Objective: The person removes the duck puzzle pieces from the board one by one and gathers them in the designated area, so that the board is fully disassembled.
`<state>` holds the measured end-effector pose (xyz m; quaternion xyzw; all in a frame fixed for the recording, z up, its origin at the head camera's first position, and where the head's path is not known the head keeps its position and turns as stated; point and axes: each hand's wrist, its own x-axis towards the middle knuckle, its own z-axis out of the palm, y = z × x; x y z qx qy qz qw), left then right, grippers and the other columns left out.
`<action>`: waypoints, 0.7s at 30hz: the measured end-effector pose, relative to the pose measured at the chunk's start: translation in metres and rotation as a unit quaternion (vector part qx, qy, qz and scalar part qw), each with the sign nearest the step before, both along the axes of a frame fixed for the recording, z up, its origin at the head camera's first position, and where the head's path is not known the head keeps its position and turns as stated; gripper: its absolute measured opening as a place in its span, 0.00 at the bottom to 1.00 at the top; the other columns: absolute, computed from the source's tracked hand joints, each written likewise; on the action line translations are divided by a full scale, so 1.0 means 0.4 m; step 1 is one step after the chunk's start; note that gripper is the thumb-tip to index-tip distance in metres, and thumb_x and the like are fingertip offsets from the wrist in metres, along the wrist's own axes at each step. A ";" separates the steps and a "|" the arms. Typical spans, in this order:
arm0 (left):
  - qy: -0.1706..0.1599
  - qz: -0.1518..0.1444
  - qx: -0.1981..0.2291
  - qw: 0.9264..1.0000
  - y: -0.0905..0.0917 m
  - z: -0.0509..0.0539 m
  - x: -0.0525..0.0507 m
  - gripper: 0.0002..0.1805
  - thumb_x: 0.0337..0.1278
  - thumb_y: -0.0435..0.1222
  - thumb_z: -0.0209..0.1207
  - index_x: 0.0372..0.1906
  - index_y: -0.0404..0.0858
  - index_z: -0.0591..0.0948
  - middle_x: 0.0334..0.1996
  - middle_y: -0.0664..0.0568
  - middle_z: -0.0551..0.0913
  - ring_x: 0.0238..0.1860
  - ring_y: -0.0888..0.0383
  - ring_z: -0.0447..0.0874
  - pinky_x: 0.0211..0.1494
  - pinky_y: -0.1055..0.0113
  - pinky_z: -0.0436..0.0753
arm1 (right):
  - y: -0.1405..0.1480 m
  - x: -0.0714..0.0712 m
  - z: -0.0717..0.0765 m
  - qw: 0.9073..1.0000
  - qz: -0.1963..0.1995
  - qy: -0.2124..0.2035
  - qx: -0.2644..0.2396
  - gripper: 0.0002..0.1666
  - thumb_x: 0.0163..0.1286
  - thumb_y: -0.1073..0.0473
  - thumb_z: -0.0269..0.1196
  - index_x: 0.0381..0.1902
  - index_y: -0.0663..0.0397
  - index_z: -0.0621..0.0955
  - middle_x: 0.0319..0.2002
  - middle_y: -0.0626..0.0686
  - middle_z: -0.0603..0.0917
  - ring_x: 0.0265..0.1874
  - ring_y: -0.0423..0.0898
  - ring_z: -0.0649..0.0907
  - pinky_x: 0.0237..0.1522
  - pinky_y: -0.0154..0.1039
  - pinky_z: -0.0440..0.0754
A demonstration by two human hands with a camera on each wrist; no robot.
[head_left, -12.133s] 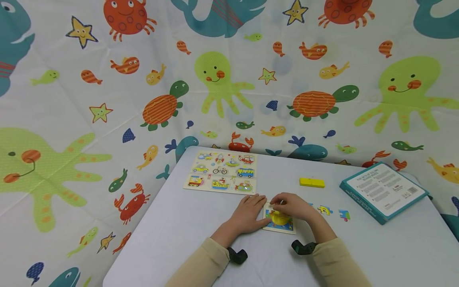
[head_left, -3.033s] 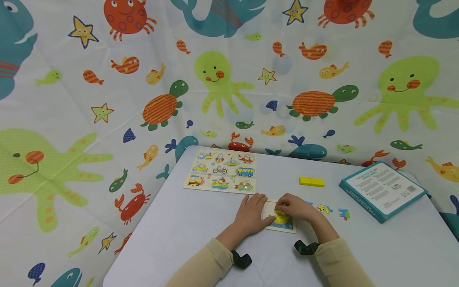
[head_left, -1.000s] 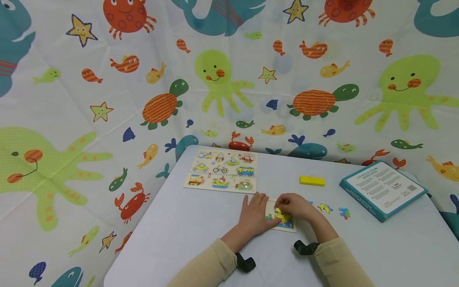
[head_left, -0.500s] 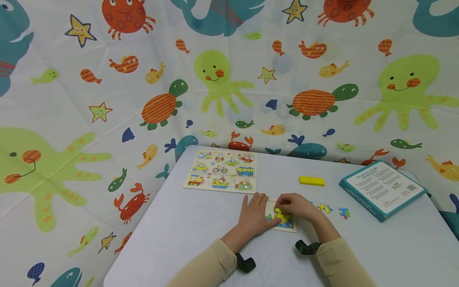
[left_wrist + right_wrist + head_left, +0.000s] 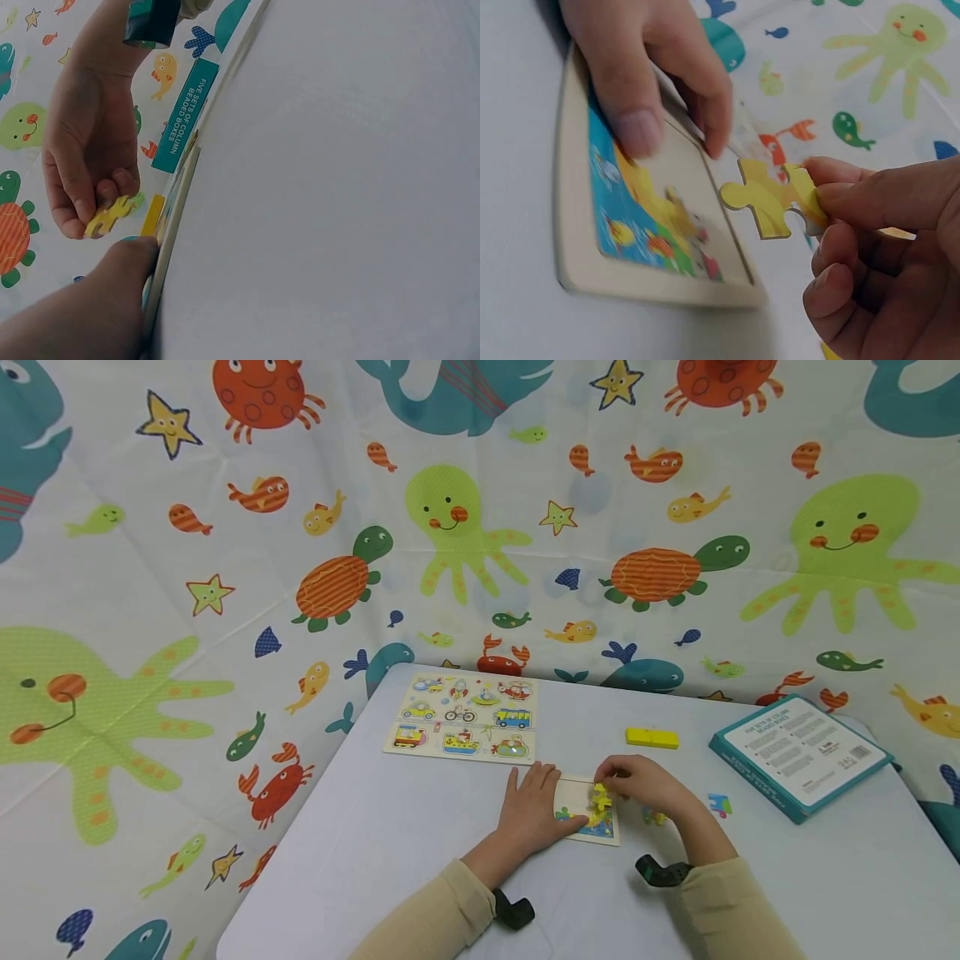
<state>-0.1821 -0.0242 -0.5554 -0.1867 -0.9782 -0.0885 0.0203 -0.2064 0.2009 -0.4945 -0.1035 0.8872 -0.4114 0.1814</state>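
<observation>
My right hand [image 5: 647, 787] pinches a yellow puzzle piece [image 5: 769, 199] between thumb and finger, raised off the small wooden puzzle board [image 5: 652, 281]. That same piece [image 5: 109, 217] shows in the left wrist view under the right hand's fingertips. The left hand [image 5: 528, 810] lies on the board's left side, fingers spread, its thumb [image 5: 639, 131] across the picture. Pieces with blue, yellow and green parts fill the lower part of the board; its upper part shows bare wood.
A vehicle puzzle board [image 5: 465, 718] lies at the back left. To the right are a yellow block [image 5: 652, 738], a loose puzzle piece [image 5: 720, 805] and a teal box [image 5: 801, 758]. Another loose piece [image 5: 655, 816] is partly hidden by the right forearm.
My right hand has lifted from the board and moved slightly right, the yellow piece now raised in its fingers. The left hand stays where it was half a second ago.
</observation>
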 end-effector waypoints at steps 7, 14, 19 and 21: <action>-0.005 -0.003 0.002 1.000 -0.002 0.001 0.002 0.52 0.51 0.76 0.48 0.73 0.47 0.65 0.72 0.55 0.65 0.77 0.53 0.56 0.78 0.43 0.54 | 0.083 0.015 0.020 1.000 -0.021 -0.020 -0.003 0.09 0.73 0.57 0.59 0.46 0.52 0.82 0.37 0.55 0.80 0.31 0.49 0.77 0.34 0.41 0.77; -0.005 -0.008 0.003 1.000 -0.004 -0.006 -0.003 0.52 0.51 0.77 0.47 0.73 0.47 0.65 0.73 0.56 0.65 0.77 0.53 0.56 0.77 0.43 0.54 | 0.162 0.031 0.019 0.999 -0.028 -0.020 -0.006 0.11 0.73 0.56 0.59 0.48 0.55 0.81 0.36 0.55 0.79 0.33 0.50 0.77 0.33 0.40 0.77; -0.007 -0.017 0.003 1.000 -0.010 -0.011 -0.007 0.53 0.51 0.77 0.45 0.74 0.47 0.65 0.73 0.56 0.65 0.77 0.53 0.56 0.78 0.43 0.54 | 0.207 0.045 0.011 0.999 -0.031 -0.029 -0.010 0.13 0.73 0.55 0.59 0.49 0.57 0.79 0.35 0.55 0.78 0.33 0.50 0.77 0.33 0.41 0.76; -0.012 -0.022 0.005 1.000 -0.014 -0.009 -0.008 0.52 0.52 0.77 0.45 0.74 0.47 0.65 0.73 0.56 0.65 0.77 0.53 0.56 0.78 0.43 0.54 | 0.221 0.051 0.009 0.999 -0.036 -0.037 -0.009 0.14 0.73 0.54 0.59 0.50 0.58 0.79 0.34 0.55 0.78 0.34 0.50 0.77 0.33 0.41 0.75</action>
